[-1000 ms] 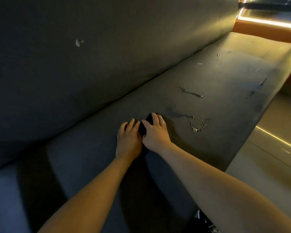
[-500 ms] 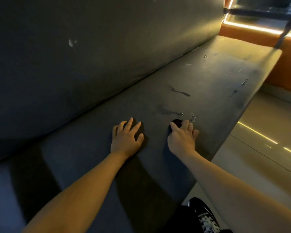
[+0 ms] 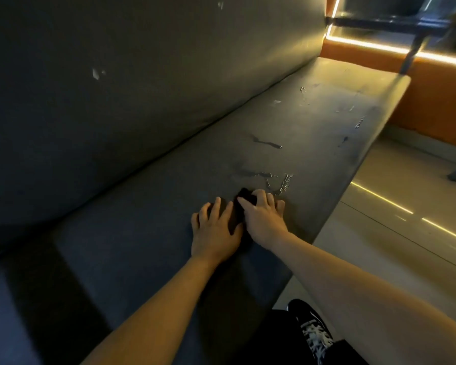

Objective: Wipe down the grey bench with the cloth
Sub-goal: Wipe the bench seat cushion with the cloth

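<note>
Hazards first: the bench [image 3: 142, 233] seat is cracked and flaking at the patch [image 3: 282, 181] just beyond your right fingertips. Dragging the cloth [image 3: 245, 197] hard across it would likely catch the lifted edges and peel more away, or load the cloth with flakes that you then smear onward. The cloth is small, dark and mostly covered, so in this dim light it could slip out from under your palm unnoticed. Left hand [image 3: 215, 230]: flat on the seat, fingers straight and slightly spread, holding nothing, thumb side close against the right hand. Cloth: bunched on the seat, showing only beside your right index finger. Right hand [image 3: 263, 219]: laid over the cloth, fingers spread and nearly straight, pressing it down onto the seat, not pinching it. More scuffs lie toward the far end, judged not yet wiped.
</note>
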The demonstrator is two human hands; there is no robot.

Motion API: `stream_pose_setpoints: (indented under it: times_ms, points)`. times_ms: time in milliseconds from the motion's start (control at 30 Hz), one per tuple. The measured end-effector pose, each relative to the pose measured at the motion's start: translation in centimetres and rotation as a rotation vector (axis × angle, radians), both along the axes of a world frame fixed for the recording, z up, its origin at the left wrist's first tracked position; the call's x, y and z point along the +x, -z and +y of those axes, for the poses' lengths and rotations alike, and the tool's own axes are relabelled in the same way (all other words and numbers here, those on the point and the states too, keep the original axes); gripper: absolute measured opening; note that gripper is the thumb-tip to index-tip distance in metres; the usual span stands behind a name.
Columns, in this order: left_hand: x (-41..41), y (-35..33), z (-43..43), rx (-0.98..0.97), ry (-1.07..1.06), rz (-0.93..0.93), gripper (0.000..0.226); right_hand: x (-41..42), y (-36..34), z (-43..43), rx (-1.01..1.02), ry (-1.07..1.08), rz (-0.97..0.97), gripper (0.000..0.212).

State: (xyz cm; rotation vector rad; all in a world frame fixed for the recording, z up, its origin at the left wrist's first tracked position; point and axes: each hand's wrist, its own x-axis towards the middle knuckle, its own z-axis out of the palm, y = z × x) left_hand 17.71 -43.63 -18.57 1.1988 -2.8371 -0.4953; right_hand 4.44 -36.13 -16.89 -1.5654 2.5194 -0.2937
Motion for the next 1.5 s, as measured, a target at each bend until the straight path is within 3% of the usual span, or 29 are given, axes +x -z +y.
stream_pose_setpoints:
  times_ms: [133,300,433,533,700,867,1100,1300,1500]
  points:
    - [0.2,0.2,-0.3,-0.029,0.027,-0.027,0.068,-2.8,-0.2,2.9,0.038,0.187,0.077,0.058]
    - [0.1,0.7,-0.1,-0.010,0.007,0.031,0.062,-4.1,-0.7,3.9,0.032,0.435,0.079,0.047]
    - [0.0,0.6,-0.1,-0.004,-0.026,0.092,0.054,0.1,-1.4,2.2,-0.173,0.183,-0.064,0.054]
    - [0.2,0.5,-0.4,0.046,-0.085,0.203,0.051,3.6,-0.6,2.0,-0.095,-0.061,-0.009,0.051]
    - [0.2,0.1,0.1,-0.012,-0.081,0.178,0.051,1.4,0.1,4.3,-0.006,-0.033,0.080,0.053]
    - [-3.0,-0.9,4.4,0.066,0.124,0.071,0.054,-2.4,-0.1,5.5,0.036,0.144,0.069,0.054]
    - [-2.9,0.3,5.8,-0.005,0.111,0.069,0.063,-4.9,-0.7,6.4,0.070,0.545,0.012,0.050]
    - [-2.8,0.4,6.0,-0.004,0.114,0.092,0.058,-0.4,0.1,7.0,-0.076,0.167,0.006,0.044]
    - [-3.7,-0.1,6.4,-0.004,0.065,0.054,0.055,-3.2,1.4,9.1,-0.101,0.195,0.125,0.045]
